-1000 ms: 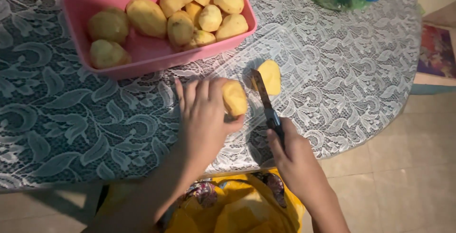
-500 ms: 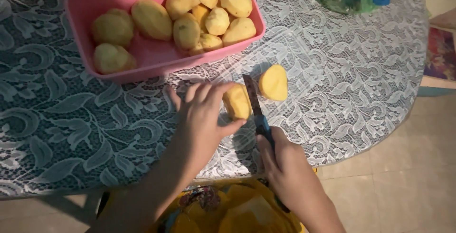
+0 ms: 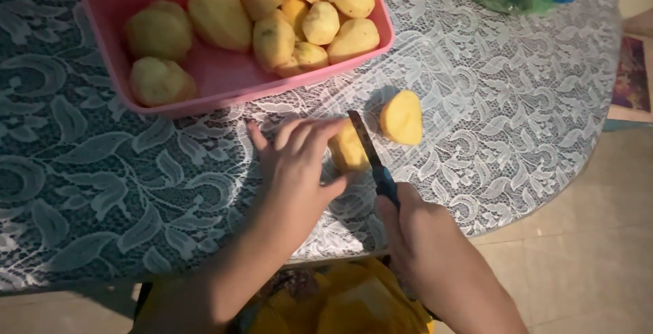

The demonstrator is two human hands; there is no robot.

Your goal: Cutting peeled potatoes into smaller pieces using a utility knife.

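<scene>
Head view: left hand (image 3: 296,160) lay flat w/ fingers spread over a peeled potato half (image 3: 347,149), pinning it to the lace tablecloth (image 3: 102,191). Right hand (image 3: 415,228) was fisted round the blue handle of a knife (image 3: 373,157), blade just beside that half on its right edge. 2nd potato half (image 3: 401,118) sat near, right of the blade, apart from both hands. Pink tub (image 3: 224,82) of peeled potatoes (image 3: 275,38) stood behind, near the table's far side.
</scene>
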